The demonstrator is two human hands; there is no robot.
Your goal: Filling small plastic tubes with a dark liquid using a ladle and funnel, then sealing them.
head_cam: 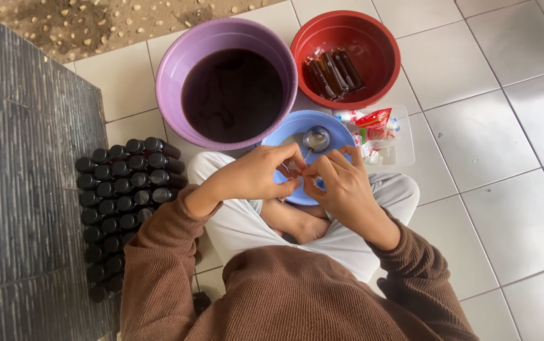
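A single head-worn camera looks steeply down and close onto the seated person's lap, with tiled floor (486,139) around.

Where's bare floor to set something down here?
Free: white floor tiles right of the red plastic basin and the clear plastic tray. Crowded: left side, dark capped bottles beside the purple plastic basin.

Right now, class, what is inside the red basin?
The red basin holds several long, narrow clear packets of dark liquid, lying side by side on its floor. Whether anything lies beneath them cannot be seen, since the packets cover that patch.
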